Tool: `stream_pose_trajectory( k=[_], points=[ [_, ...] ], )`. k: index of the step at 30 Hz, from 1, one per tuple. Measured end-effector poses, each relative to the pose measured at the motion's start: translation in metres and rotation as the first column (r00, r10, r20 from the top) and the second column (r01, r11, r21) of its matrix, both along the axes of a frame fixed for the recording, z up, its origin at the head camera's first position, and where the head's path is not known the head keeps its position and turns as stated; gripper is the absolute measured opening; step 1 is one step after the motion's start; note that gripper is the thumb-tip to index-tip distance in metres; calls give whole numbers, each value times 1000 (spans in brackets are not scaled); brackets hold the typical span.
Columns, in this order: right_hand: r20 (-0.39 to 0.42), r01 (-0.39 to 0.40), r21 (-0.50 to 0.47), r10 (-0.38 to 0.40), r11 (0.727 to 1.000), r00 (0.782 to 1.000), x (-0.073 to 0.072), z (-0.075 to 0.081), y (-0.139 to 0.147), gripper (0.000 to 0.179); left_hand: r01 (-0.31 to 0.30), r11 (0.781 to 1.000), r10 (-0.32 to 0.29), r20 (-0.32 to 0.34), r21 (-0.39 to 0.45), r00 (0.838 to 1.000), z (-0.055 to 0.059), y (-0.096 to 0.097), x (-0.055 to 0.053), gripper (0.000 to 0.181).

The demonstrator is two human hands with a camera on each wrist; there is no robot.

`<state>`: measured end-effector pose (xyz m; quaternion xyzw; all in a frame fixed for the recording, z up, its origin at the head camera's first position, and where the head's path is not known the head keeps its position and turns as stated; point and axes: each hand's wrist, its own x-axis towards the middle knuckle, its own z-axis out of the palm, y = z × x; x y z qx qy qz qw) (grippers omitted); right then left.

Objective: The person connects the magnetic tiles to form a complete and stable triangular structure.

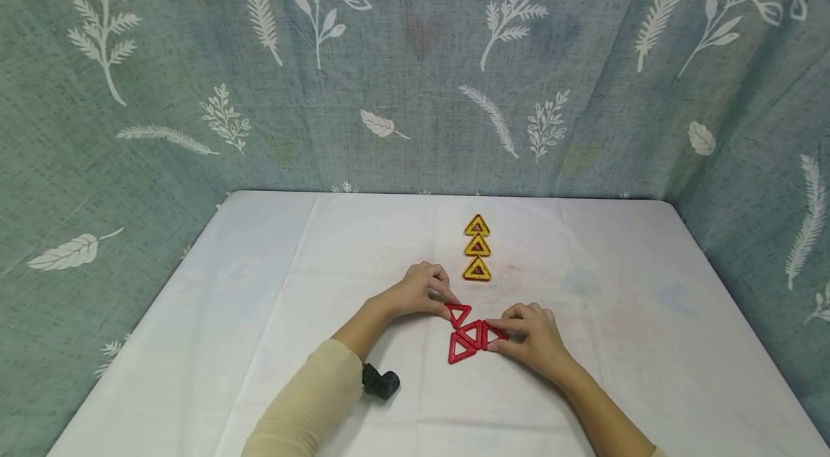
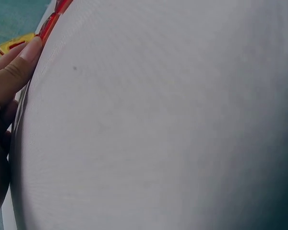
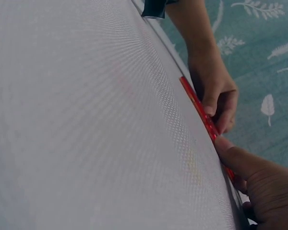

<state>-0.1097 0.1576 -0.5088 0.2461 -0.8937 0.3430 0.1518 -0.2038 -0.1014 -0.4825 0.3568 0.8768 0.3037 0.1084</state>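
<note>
Several red triangular frame tiles lie together on the white table in the head view. My left hand (image 1: 418, 289) pinches the upper-left red triangle tile (image 1: 459, 313) between thumb and fingers. With thumb and fingers my right hand (image 1: 533, 338) pinches the rightmost red triangle tile (image 1: 494, 335). Between them sits a middle red triangle tile (image 1: 471, 333), with a lower red triangle tile (image 1: 460, 349) beside it. In the left wrist view, the left thumb and fingers (image 2: 14, 72) meet a red tile's edge. The right wrist view shows the tiles edge-on, low on the cloth.
Three yellow triangle tiles (image 1: 477, 246) with dark red centres form a column farther back on the white table (image 1: 350, 248). A black device (image 1: 381, 381) is at the left wrist. Behind the table hangs a patterned blue-green curtain (image 1: 415, 68).
</note>
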Motion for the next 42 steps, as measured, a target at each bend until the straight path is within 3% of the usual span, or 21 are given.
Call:
stream_pose_trajectory(
  k=[3, 13, 17, 24, 34, 42],
  points=[
    [-3, 1, 3, -1, 1000, 1000, 0, 0, 1, 36, 28, 999, -29, -14, -20, 999, 1, 2, -3, 26],
    [-24, -11, 1, 11, 1000, 1000, -1, -2, 2, 37, 157, 981, -150, 60, -117, 987, 12, 11, -10, 28],
    [-36, -16, -1, 16, 1000, 999, -1, -1, 1, 37, 167, 976, -156, 87, -142, 984, 17, 15, -10, 29],
    [-37, -14, -1, 14, 1000, 999, -1, -1, 1, 38, 143, 980, -131, 91, -137, 987, 13, 15, -10, 30],
    [6, 16, 15, -16, 1000, 1000, 0, 2, 1, 36, 10, 999, -10, -8, -31, 1000, -1, 8, -2, 35],
    [18, 37, -33, -36, 999, 999, 1, 2, 1, 31, -41, 999, 41, -11, -28, 999, -1, 8, 6, 34]
  ],
)
